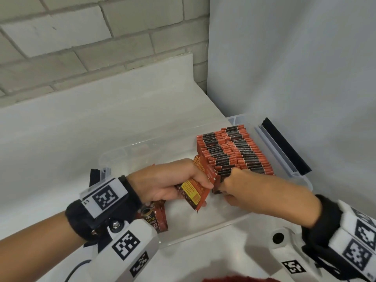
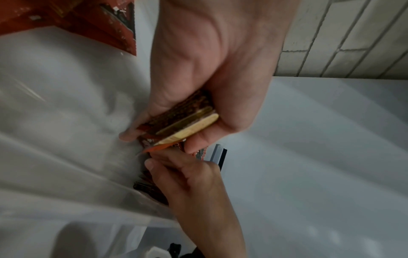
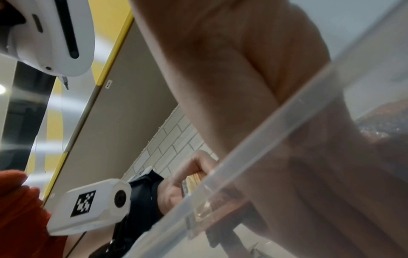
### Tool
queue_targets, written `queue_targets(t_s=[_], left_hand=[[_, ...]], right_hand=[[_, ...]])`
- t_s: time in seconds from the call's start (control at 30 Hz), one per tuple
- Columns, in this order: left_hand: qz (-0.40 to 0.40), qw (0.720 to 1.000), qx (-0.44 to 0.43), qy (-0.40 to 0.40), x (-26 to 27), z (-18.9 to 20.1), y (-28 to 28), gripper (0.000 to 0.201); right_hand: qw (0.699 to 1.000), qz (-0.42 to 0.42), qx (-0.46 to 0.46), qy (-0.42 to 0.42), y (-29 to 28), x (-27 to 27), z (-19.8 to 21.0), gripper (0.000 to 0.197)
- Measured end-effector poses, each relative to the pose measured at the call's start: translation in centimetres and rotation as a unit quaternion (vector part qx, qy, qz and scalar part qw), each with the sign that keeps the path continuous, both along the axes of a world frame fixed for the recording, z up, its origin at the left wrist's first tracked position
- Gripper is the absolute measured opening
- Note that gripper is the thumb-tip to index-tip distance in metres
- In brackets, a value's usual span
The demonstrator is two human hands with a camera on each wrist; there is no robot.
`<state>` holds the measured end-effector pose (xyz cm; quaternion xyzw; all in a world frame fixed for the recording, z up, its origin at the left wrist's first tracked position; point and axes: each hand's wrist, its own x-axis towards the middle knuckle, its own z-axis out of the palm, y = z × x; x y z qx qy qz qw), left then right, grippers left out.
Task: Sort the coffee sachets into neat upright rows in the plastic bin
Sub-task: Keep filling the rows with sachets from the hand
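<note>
Wrist-worn cameras frame the foreground as a person's left hand (image 1: 173, 180) grips a fanned bundle of loose sachets (image 1: 193, 192) over the clear plastic bin (image 1: 213, 226), while the right hand (image 1: 244, 188) curls its fingers against the near end of the upright rows (image 1: 234, 151) packed into the bin's far right corner (whether it actually pinches a sachet cannot be told). A few sachets (image 1: 156, 218) lie flat by the bin's near left wall. Done well, the step likely means bracing the last standing sachet so each new one slips in vertical, not leaning. Open floor remains left of the rows inside the bin; its near wall crowds both wrists, and the latch (image 1: 284, 147) edges the rows' right side
</note>
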<state>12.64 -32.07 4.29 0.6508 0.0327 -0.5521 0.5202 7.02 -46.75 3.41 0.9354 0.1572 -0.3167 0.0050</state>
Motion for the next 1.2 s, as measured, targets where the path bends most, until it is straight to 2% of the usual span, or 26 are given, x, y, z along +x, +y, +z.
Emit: queue_targets(t_s=[0.13, 0.23, 0.3, 0.33, 0.47, 0.6, 0.77, 0.87, 0.93, 1.0, 1.07, 1.2], left_hand=[[-0.001, 1.000, 0.002, -0.001, 0.2, 0.0, 0.1, 0.033], [0.003, 1.000, -0.001, 0.002, 0.1, -0.1, 0.4, 0.037], [-0.004, 1.000, -0.009, 0.009, -0.2, -0.2, 0.4, 0.038], [-0.008, 1.000, -0.013, 0.011, -0.4, -0.3, 0.3, 0.038], [-0.011, 1.000, -0.016, 0.013, -0.6, -0.3, 0.2, 0.039], [-0.002, 1.000, -0.013, 0.007, -0.8, -0.3, 0.4, 0.037], [0.002, 1.000, -0.014, 0.011, -1.0, -0.4, 0.2, 0.032], [0.011, 1.000, -0.010, 0.011, -1.0, -0.4, 0.2, 0.029], [0.021, 1.000, -0.009, 0.006, -0.9, -0.4, 0.4, 0.027], [0.028, 1.000, -0.009, 0.002, -0.7, -0.4, 0.5, 0.028], [0.021, 1.000, -0.018, -0.001, -0.6, -0.4, 0.5, 0.034], [0.026, 1.000, -0.014, 0.000, -0.6, -0.2, 0.5, 0.035]], right_hand=[[0.992, -0.010, 0.127, -0.010, -1.7, -0.3, 1.6, 0.021], [0.964, -0.093, 0.234, -0.086, -3.3, -0.3, 2.8, 0.018], [0.953, -0.132, 0.221, -0.162, -3.9, -0.3, 2.9, 0.027], [0.957, -0.136, 0.192, -0.170, -4.0, -0.3, 2.9, 0.035], [0.990, -0.098, 0.073, -0.076, -3.1, -0.7, 1.8, 0.057], [0.987, -0.097, 0.092, -0.094, -2.8, -0.8, 1.8, 0.058], [0.990, -0.087, 0.058, -0.097, -2.7, -0.5, 1.3, 0.062], [0.978, -0.103, 0.117, -0.138, -2.9, -0.9, 1.8, 0.054], [0.966, -0.121, 0.174, -0.150, -3.1, -1.5, 2.7, 0.037], [0.974, -0.098, 0.195, -0.063, -2.7, -2.1, 3.1, 0.027], [0.983, -0.059, 0.174, 0.023, -1.9, -2.3, 2.4, 0.028], [0.989, -0.075, 0.124, 0.040, -1.3, -1.4, 0.8, 0.028]])
